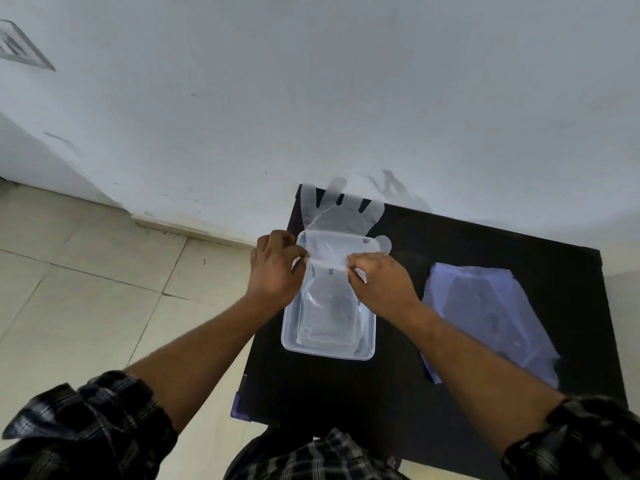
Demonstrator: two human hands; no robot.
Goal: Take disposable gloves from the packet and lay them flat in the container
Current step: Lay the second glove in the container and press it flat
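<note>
Pinching the glove (341, 216) by its cuff edge with both hands (277, 268) (379, 280), over the container (294, 344) on the desk (398, 375); probably handling very light, limp, slippery, best gripped at the cuff corners.

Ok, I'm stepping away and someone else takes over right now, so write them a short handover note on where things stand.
Left hand and right hand both pinch the cuff edge of one clear glove over the container.
The glove's fingers hang past the container's far rim onto the black table.
The packet lies to the right of the container.
Done: glove out, and clear plastic, probably gloves, already lies in the container.
Left: fit this glove flat inside.
</note>
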